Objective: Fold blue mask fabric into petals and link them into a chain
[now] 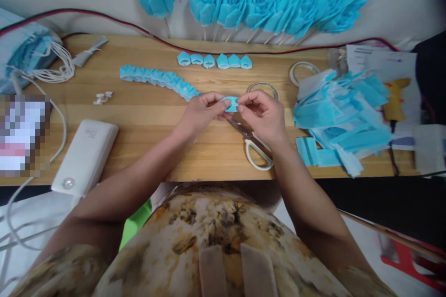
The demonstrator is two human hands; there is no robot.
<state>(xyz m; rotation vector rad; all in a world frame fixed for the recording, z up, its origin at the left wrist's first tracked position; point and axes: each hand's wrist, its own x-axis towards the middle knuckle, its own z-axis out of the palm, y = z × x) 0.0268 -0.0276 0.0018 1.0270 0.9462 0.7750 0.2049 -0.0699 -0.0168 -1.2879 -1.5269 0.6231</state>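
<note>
Both my hands meet over the middle of the wooden table (146, 116). My left hand (200, 113) and my right hand (263, 113) pinch the same small folded blue piece (231, 103) between thumbs and fingertips, holding it just above the tabletop. A curved chain of folded blue pieces (156, 78) lies to the left of it. A row of several small folded blue pieces (214, 61) sits farther back. White-handled scissors (256, 148) lie under my right hand.
A heap of cut blue sheets (343, 111) fills the right side. Blue paper flowers on sticks (265, 9) lean on the back wall. Tape rings (301, 70) lie behind my right hand. A white power bank (85, 155) and cables sit at the left.
</note>
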